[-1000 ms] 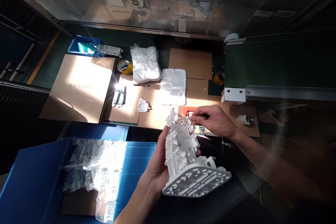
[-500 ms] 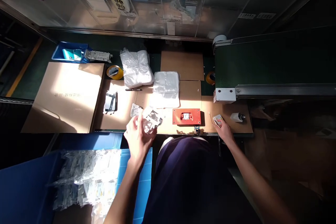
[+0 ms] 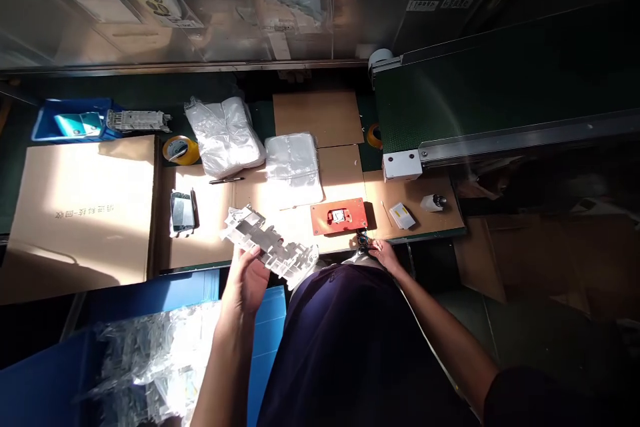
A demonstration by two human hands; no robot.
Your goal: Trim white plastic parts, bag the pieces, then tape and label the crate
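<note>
White plastic frame (image 3: 270,247), bare and out of any bag, is in your left hand (image 3: 247,278), whose fingers grip its near edge and hold it tilted just above the front of the counter (image 3: 210,250). Your right hand (image 3: 384,252) is at the counter's front edge, just below the red plate (image 3: 339,216). Its fingers curl by a small dark item there, and it is not possible to tell whether they grip anything. As for progress, the frame is in hand but lies neither on the red plate nor in a bag. The red plate carries only a small white piece at its middle. Stacks of clear bags (image 3: 293,160) lie untouched behind it, near a roll of yellow tape (image 3: 180,149). Below your left arm, a blue bin (image 3: 40,387) holds a heap of bagged parts (image 3: 150,360). A dark green conveyor belt (image 3: 475,93) runs off to the right
</note>
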